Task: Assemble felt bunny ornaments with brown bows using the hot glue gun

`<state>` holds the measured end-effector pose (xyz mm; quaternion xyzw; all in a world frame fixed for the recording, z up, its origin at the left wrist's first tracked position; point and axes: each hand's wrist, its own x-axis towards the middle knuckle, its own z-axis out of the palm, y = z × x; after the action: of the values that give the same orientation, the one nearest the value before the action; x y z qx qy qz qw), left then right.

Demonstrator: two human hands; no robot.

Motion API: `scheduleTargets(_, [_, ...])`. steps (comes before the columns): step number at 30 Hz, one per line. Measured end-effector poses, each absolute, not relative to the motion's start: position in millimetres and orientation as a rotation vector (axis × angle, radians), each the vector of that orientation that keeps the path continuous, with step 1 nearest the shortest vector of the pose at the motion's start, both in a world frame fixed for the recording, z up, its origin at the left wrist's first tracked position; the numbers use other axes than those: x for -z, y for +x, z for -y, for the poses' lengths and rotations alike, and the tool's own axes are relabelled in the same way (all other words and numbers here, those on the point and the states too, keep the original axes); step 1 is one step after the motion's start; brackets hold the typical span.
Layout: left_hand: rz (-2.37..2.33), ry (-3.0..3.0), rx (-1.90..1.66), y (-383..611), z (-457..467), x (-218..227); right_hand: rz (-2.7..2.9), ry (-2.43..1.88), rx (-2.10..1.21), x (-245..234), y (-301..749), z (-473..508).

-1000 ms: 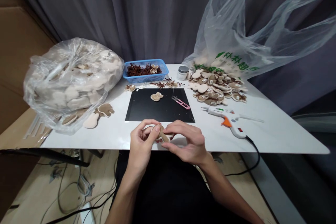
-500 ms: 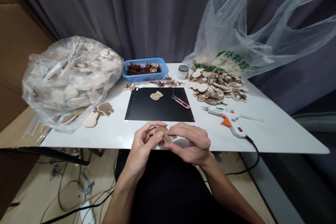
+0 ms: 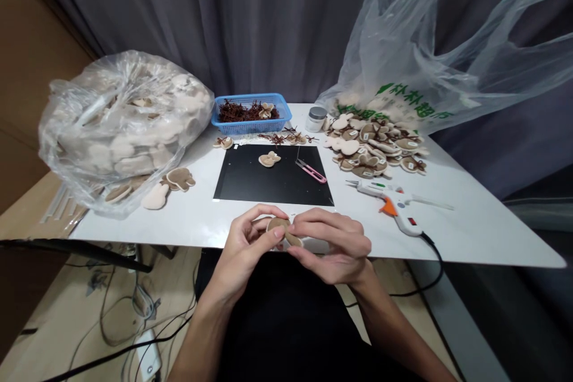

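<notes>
A small brown bunny-shaped felt piece with a pale edge (image 3: 279, 225) is held between my two hands at the table's front edge. My left hand (image 3: 250, 245) is closed around its round end, the thumb lying across the front. My right hand (image 3: 333, 243) pinches the ear end between thumb and fingers; the fingertips hide part of it. Beyond my hands, a similar bunny piece (image 3: 269, 159) lies on a black mat (image 3: 242, 182). Pink thread snips (image 3: 312, 171) rest at the mat's right side.
A glue gun (image 3: 394, 206) lies on the right, its cord hanging off the table. Behind it are piled bunny pieces (image 3: 367, 149) and a plastic bag (image 3: 403, 71). At the back stand a jar (image 3: 316, 119) and a blue basket (image 3: 250, 127) of brown bows. A stuffed bag (image 3: 129, 131) sits left.
The view has shifted slightly. Both hands keep their grip on the bunny piece, with only a small shift of the right hand's fingers. Nothing else on the table has visibly moved.
</notes>
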<state>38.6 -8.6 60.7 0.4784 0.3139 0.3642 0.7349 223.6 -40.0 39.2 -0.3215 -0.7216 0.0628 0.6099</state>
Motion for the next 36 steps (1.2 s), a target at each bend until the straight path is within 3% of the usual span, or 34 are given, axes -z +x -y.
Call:
scheduleTargets(14, [-0.768,1.157,-0.869,36,10,-62,1.918,-0.794,0.010,-34,237,47])
scheduleTargets(29, [-0.813,1.087,-1.024,45,12,-60,1.249,-1.054,-0.638,-25,193,58])
scheduleTargets(36, [-0.831,1.115,-1.044,42,13,-56,1.312,-1.072,-0.476,-22,189,58])
